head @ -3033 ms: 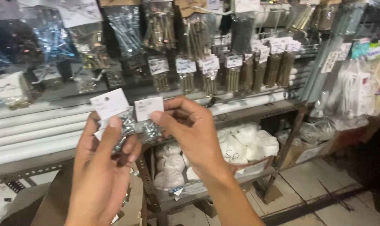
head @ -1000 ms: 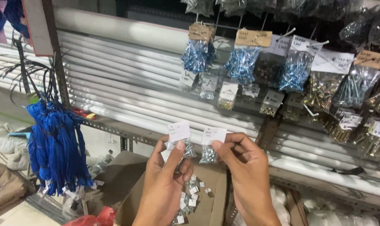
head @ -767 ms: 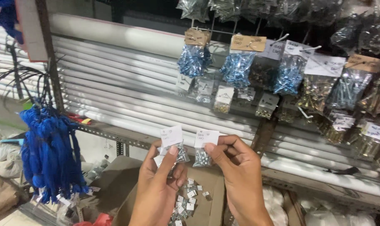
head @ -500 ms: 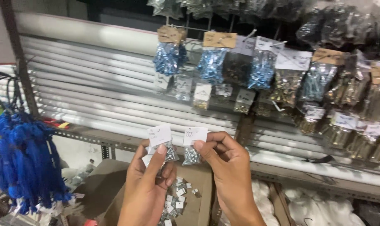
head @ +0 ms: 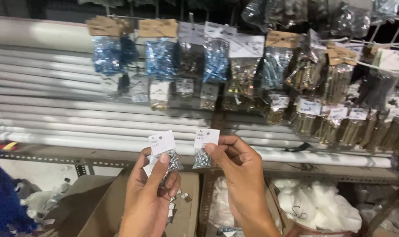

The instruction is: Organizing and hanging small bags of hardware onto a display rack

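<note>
Hands raised palms-in before shelving, left hand (head: 149,195) pinching tagged screw packets (head: 164,151), right hand (head: 239,173) pinching one packet (head: 203,150)

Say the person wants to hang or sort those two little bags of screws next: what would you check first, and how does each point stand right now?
1. Left hand has a firm pinch on its small bag of screws: ok, thumb on the white card.
2. Right hand holds the second small bag: ok, pinched at the card.
3. The two bags kept apart, not tangled: ok, a gap shows between them.
4. Cards facing the person for reading: ok, both face up.
5. Free hook among the hanging bags on the rack: cannot tell.
6. Cardboard box below to catch a drop: ok, open beneath the left hand.
</note>
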